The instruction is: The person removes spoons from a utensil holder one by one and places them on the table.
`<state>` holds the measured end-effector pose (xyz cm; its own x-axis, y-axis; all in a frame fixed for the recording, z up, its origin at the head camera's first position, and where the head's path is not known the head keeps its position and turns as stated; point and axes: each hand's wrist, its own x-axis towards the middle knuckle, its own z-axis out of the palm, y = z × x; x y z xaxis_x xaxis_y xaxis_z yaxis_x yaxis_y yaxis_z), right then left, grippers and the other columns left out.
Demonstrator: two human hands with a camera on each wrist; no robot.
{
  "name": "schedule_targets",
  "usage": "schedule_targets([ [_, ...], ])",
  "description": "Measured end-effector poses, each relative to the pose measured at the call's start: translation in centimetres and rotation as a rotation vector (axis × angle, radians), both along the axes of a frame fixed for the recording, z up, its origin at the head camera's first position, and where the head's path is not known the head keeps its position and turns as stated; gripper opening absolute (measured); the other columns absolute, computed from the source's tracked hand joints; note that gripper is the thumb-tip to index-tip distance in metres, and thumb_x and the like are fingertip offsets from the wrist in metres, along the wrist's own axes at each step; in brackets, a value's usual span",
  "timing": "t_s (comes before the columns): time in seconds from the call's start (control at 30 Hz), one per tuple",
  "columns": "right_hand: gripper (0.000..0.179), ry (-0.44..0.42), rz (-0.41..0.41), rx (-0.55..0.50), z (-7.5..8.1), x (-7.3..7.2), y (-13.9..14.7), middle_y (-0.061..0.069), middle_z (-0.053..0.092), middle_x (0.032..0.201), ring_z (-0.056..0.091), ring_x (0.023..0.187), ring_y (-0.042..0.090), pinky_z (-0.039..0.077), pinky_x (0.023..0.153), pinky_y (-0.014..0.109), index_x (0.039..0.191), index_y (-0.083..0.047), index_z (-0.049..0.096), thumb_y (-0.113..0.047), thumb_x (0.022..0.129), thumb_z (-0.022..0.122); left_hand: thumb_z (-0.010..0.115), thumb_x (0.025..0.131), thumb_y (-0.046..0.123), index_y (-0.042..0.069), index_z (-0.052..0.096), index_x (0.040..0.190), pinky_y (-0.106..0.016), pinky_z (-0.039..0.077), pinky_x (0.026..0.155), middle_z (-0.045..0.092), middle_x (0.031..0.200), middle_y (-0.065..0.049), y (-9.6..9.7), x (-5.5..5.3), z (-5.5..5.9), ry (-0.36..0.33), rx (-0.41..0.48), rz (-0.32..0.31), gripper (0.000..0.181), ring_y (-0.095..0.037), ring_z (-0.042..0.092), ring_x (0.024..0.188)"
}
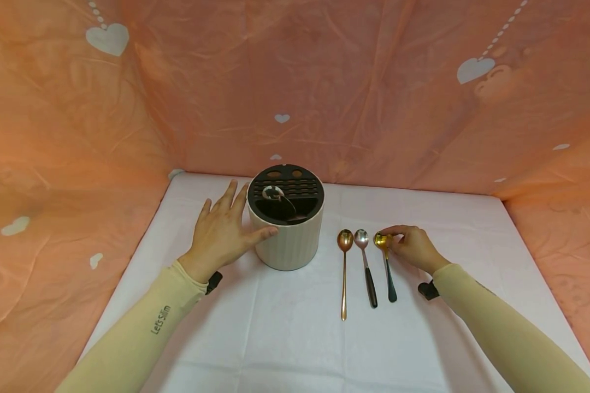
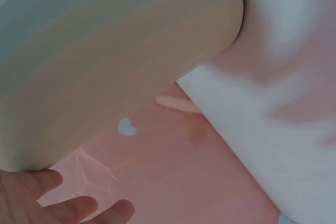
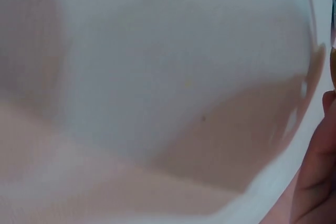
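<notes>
A ribbed cream utensil holder (image 1: pixel 287 248) with a black slotted lid (image 1: pixel 314 191) stands at the back of the table. From its wide front opening sticks a spoon (image 1: pixel 273 192), shiny bowl up. My left hand (image 1: pixel 221 234) rests against the holder's left side, fingers spread and thumb across the front; the left wrist view shows its fingertips (image 2: pixel 115 211) beside the holder's wall (image 2: pixel 121 61). My right hand (image 1: pixel 415 248) pinches a gold spoon (image 1: pixel 381 240) with a dark green handle near its bowl. In the right wrist view only part of that hand (image 3: pixel 317 166) shows, at the right edge.
Left of the gold spoon lie a copper-coloured spoon (image 1: pixel 344 240) and a silver spoon (image 1: pixel 361 238) with a black handle, bowls toward the back. A white cloth (image 1: pixel 290 338) covers the table. Orange-pink sheets (image 1: pixel 324 82) with hearts enclose the back and sides.
</notes>
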<state>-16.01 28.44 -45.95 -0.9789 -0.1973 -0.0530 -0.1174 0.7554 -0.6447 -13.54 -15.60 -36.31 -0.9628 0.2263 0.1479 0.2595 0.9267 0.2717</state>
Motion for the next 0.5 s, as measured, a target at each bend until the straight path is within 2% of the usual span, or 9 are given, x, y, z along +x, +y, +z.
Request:
schedule_targets([
  [0.23, 0.034, -0.001, 0.004, -0.031, 0.01, -0.09, -0.31, 0.009, 0.070, 0.091, 0.052, 0.060, 0.018, 0.043, 0.049, 0.026, 0.114, -0.007, 0.075, 0.002, 0.088, 0.055, 0.043, 0.077, 0.091, 0.011, 0.018, 0.161, -0.063, 0.014, 0.114, 0.015, 0.163, -0.019, 0.00, 0.01, 0.08, 0.002, 0.003, -0.001, 0.118, -0.047, 0.040, 0.135],
  [0.37, 0.032, 0.007, 0.021, -0.006, -0.04, -0.04, -0.28, 0.011, 0.070, 0.094, 0.053, 0.063, 0.018, 0.044, 0.052, 0.028, 0.114, -0.006, 0.075, 0.002, 0.088, 0.058, 0.044, 0.077, 0.090, 0.012, 0.018, 0.161, -0.064, 0.015, 0.113, 0.016, 0.163, -0.019, 0.04, 0.05, 0.16, 0.005, 0.003, -0.003, 0.117, -0.046, 0.039, 0.136],
  [0.5, 0.024, 0.026, 0.042, 0.020, -0.13, 0.12, -0.23, 0.015, 0.069, 0.108, 0.056, 0.071, 0.018, 0.047, 0.060, 0.031, 0.112, -0.005, 0.075, -0.002, 0.090, 0.067, 0.046, 0.077, 0.089, 0.011, 0.020, 0.160, -0.063, 0.016, 0.113, 0.017, 0.163, -0.020, 0.06, 0.14, 0.14, 0.017, -0.003, -0.005, 0.117, -0.043, 0.037, 0.139],
])
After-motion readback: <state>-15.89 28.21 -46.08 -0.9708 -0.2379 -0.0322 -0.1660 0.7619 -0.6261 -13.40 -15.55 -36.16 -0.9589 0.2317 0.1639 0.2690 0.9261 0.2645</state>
